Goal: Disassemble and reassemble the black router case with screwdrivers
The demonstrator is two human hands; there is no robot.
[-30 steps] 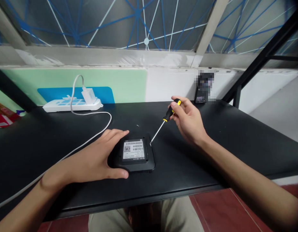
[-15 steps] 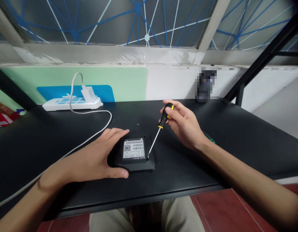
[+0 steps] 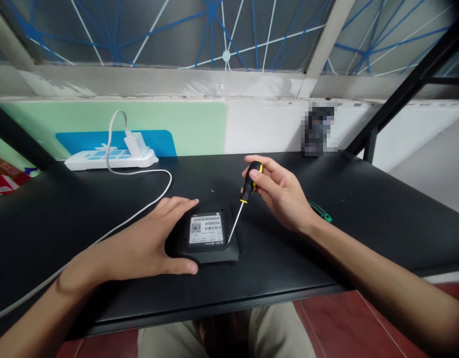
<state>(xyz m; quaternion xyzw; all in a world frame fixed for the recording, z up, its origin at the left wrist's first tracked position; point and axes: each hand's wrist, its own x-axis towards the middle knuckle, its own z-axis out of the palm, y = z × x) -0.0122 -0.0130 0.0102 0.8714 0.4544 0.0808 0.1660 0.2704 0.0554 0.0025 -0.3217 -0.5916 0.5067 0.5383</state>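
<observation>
A black device (image 3: 210,254) with a white printed label (image 3: 206,229) lies on the black table. My left hand (image 3: 155,238) rests along its left side, thumb and fingers spread wide around that edge. In my right hand (image 3: 279,186) is a screwdriver (image 3: 249,185) with a black and yellow handle, held between thumb and fingers. Its metal shaft slants down to the left, and the tip is at the device's near right corner, beside the label. Whether a screw sits under the tip is too small to tell.
A white power strip (image 3: 114,159) with a plugged-in charger (image 3: 136,144) stands at the back left, its cable (image 3: 140,211) running past my left arm. A green-handled object (image 3: 321,211) is partly behind my right wrist. A tiny screw-like piece (image 3: 212,191) lies behind the device.
My right hand and the screwdriver handle have shifted slightly left, making the shaft a little steeper. More of the green object shows. My left hand and the device stay put.
</observation>
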